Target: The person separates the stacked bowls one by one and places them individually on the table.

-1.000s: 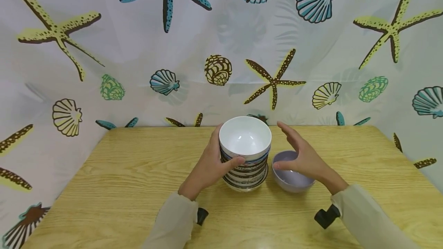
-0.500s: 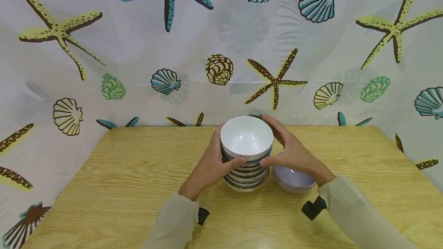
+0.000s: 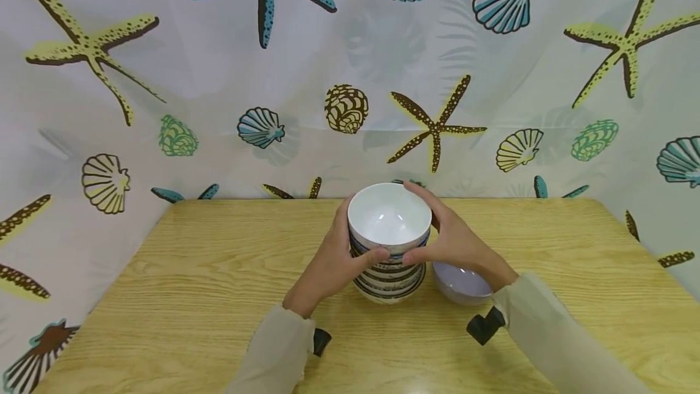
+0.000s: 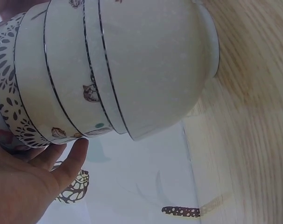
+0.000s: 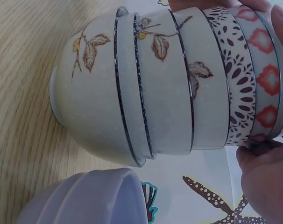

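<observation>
A tall stack of nested bowls stands upright on the wooden table, topped by a bowl with a plain white inside. My left hand grips the upper bowls from the left, its thumb across the front. From the right, my right hand holds the same upper part, thumb in front and fingers behind the rim. Leaf-patterned bowls form the lower stack in the right wrist view, with a red-patterned bowl higher up by the right hand. The left wrist view shows left fingers curled around the stack.
A lavender bowl stands close to the right of the stack, partly hidden beneath my right hand and wrist. The wooden table reaches back to a hanging white cloth printed with shells and starfish.
My right hand has moved left from above the lavender bowl onto the stack and closed around its upper bowls. The left hand keeps its grip, and the stack stays in place.
</observation>
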